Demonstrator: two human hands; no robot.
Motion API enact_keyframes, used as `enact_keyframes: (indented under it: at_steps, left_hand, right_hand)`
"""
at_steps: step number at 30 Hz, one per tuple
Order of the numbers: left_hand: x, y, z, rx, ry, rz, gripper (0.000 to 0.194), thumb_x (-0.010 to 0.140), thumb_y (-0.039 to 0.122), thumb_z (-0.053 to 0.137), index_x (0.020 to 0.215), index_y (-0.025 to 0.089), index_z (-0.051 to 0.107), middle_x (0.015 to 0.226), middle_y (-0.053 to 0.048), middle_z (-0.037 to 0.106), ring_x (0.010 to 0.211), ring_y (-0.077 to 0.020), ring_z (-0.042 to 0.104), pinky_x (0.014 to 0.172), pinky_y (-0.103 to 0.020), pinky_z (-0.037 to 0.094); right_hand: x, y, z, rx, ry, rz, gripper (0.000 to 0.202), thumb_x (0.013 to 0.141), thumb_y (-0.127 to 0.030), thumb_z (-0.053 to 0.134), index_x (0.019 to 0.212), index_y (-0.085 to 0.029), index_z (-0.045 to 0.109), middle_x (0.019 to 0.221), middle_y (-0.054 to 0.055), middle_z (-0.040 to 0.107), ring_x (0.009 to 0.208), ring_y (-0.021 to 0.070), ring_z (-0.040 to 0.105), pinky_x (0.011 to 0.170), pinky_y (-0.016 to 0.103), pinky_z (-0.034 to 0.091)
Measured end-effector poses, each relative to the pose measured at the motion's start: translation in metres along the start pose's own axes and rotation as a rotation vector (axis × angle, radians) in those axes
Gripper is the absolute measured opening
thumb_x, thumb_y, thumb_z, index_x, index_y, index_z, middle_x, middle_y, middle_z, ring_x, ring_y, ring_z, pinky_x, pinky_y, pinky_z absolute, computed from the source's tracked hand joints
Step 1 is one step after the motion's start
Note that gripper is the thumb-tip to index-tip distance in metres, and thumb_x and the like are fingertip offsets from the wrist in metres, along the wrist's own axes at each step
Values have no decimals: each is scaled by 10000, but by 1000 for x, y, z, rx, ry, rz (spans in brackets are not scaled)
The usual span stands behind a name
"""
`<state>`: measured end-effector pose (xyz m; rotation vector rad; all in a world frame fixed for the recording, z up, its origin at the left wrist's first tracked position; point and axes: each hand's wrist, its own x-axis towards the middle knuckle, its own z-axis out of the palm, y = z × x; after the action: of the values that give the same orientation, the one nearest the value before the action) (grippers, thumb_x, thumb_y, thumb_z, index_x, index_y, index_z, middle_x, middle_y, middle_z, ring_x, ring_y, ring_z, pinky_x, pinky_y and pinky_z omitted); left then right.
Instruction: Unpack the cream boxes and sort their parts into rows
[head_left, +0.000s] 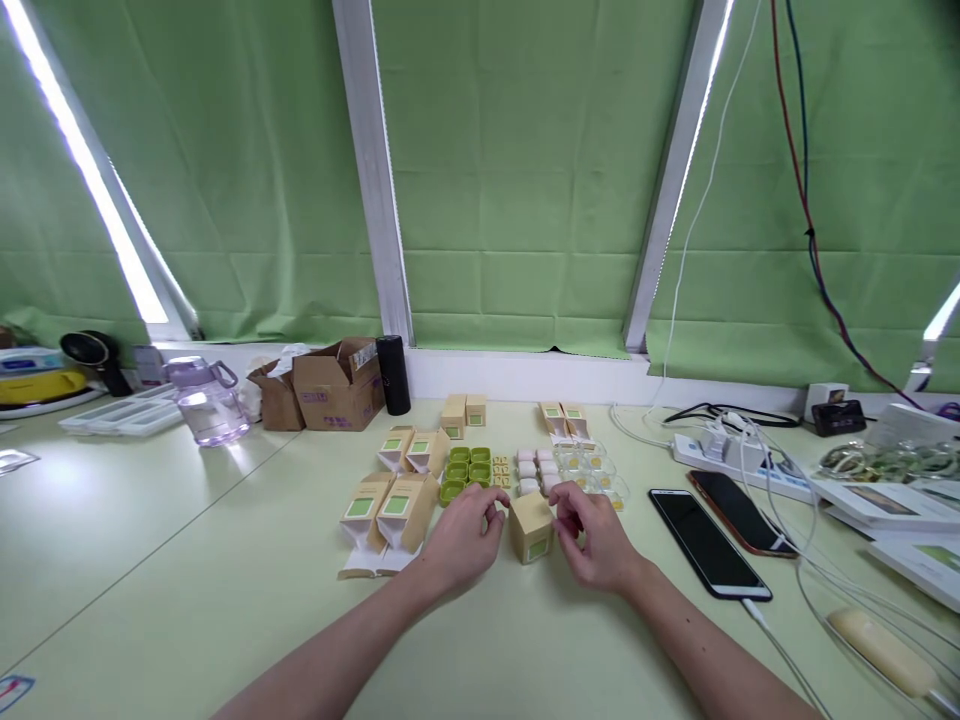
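Note:
A small closed tan cardboard box (531,528) with a green label stands on the table in front of me. My left hand (471,530) is at its left side, fingers curled and fingertips at the upper edge. From the right, my right hand (592,532) has its bent fingers and thumb against the box. Just beyond are green square cups (466,470), small yellowish labelled squares (501,472), pale pink-white blocks (537,470) and clear lidded cups (596,470). Open tan boxes (390,508) with flaps out lie left of my left hand.
Two closed small boxes (463,412) and more open ones (566,420) stand farther back. Two phones (709,545) and white cables lie right, near a power strip (780,482). A brown carton (337,388), black cylinder (394,375) and purple water bottle (208,402) stand at back left.

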<state>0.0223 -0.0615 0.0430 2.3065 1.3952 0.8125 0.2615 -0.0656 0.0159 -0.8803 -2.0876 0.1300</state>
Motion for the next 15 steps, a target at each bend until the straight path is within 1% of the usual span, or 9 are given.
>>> enact_keyframes:
  at_steps: [3, 7, 10, 13, 15]
  left_hand:
    - [0, 0, -1, 4, 6, 18, 186, 928, 209, 486, 970, 216, 668, 854, -56, 657, 879, -247, 637, 769, -364, 476]
    - [-1, 0, 1, 5, -1, 39, 171, 925, 202, 481, 909, 214, 651, 862, -61, 649, 852, -231, 628, 744, -354, 466]
    - [-2, 1, 1, -10, -13, 49, 141, 900, 180, 507, 868, 217, 639, 852, -56, 647, 855, -226, 625, 737, -343, 462]
    - [-3, 2, 1, -31, -10, 42, 114, 890, 171, 523, 849, 219, 617, 867, -53, 636, 863, -223, 619, 751, -343, 472]
    - [-3, 3, 1, -44, -2, 28, 80, 880, 169, 539, 874, 223, 597, 901, -54, 626, 893, -229, 614, 780, -355, 487]
  right_hand:
    - [0, 5, 1, -43, 19, 6, 251, 858, -142, 510, 1089, -234, 480, 643, -68, 518, 523, 133, 468, 561, 256, 352]
    - [1, 8, 4, -95, 42, 15, 214, 900, -156, 486, 1101, -228, 500, 678, -43, 605, 526, 137, 529, 564, 254, 375]
    - [2, 9, 6, -119, 54, 19, 174, 928, -157, 466, 1084, -226, 500, 689, -32, 630, 542, 143, 565, 574, 256, 390]
    - [2, 8, 7, -133, 65, 17, 154, 948, -151, 451, 1073, -227, 502, 719, -23, 654, 563, 145, 595, 583, 256, 402]
    - [3, 8, 7, -141, 71, 12, 162, 953, -143, 445, 1078, -228, 503, 775, -12, 686, 583, 144, 617, 594, 255, 413]
